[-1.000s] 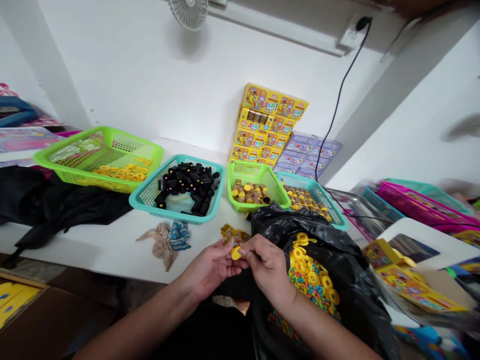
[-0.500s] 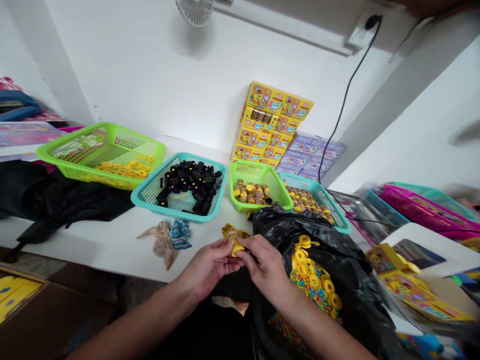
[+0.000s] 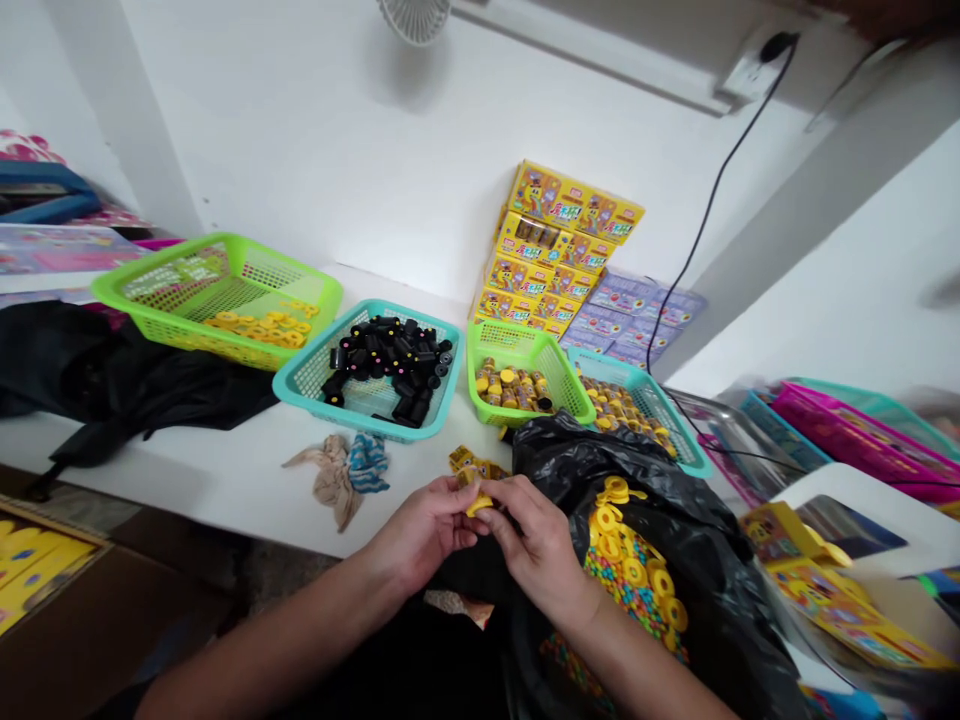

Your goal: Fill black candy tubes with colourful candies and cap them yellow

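Observation:
My left hand point(image 3: 437, 528) and my right hand point(image 3: 534, 532) meet at the table's front edge, both closed on one small container with a yellow cap point(image 3: 478, 503). My fingers cover part of it. Just behind them, more small yellow-and-brown pieces point(image 3: 469, 462) lie on the table. A black plastic bag point(image 3: 701, 520) stands open beside my right forearm, holding yellow ring-like caps point(image 3: 634, 572) and many small coloured beads point(image 3: 616, 585). Left of my hands lie a beige cloth point(image 3: 335, 480) and a blue striped cloth point(image 3: 368, 463).
Along the wall stand a green basket point(image 3: 150, 325) of yellow parts, a teal basket point(image 3: 291, 388) of black cylinders, a smaller green basket point(image 3: 577, 390) and another teal basket point(image 3: 697, 455) of capped containers. Yellow boxes point(image 3: 555, 250) are stacked behind. A black cable point(image 3: 709, 190) hangs at right.
The view has shifted, so the scene sits slightly further right. Both hands still hold the small container, which is now tilted a little differently between the fingers.

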The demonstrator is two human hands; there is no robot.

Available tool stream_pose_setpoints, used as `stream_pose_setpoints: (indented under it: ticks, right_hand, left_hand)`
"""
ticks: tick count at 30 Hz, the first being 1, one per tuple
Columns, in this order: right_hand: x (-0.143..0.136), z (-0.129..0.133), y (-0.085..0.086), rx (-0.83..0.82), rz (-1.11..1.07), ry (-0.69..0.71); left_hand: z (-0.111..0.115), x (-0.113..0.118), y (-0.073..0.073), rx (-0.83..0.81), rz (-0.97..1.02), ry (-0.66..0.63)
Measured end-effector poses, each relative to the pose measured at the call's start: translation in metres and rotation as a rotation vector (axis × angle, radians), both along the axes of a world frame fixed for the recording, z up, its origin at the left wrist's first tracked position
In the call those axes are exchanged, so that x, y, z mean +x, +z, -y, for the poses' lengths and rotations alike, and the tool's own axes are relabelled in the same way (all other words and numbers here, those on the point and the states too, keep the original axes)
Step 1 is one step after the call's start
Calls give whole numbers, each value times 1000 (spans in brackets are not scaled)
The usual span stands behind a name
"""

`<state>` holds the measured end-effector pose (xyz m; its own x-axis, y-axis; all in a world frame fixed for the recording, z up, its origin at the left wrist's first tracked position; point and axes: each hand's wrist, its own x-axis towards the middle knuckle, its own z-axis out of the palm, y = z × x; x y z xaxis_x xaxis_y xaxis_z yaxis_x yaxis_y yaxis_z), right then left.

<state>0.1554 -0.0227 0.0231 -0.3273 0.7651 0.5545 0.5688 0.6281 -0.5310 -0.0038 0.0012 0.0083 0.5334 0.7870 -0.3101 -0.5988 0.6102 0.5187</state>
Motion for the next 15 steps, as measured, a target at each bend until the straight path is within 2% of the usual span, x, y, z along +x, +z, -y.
stream_pose_setpoints:
  ticks: [8, 15]
  right_hand:
    - [-1, -4, -2, -93, -101, -30]
    - [-2, 2, 2, -51, -69, -46]
  left_hand:
    - [0, -9, 1, 48, -31, 2]
    - [5, -3, 0, 66, -70, 64]
